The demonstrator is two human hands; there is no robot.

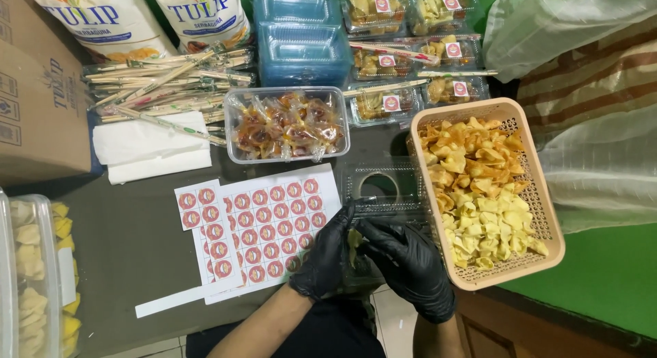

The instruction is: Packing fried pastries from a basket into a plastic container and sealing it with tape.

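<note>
Both gloved in black: left hand and right hand, curled toward each other at the near table edge, fingertips pinching pale yellow fried chips between them. Pressed down over a clear plastic clamshell container, lying open on the dark table just beyond the fingers. Just beside the right hand, a beige plastic basket heaped with golden and pale chips. Just left of the left hand, sheets of round red stickers. Farther back, a clear tub of wrapped sauce packets, a bundle of wrapped chopsticks, folded white napkins, stacked blue-tinted empty containers, and filled, stickered containers.
</note>
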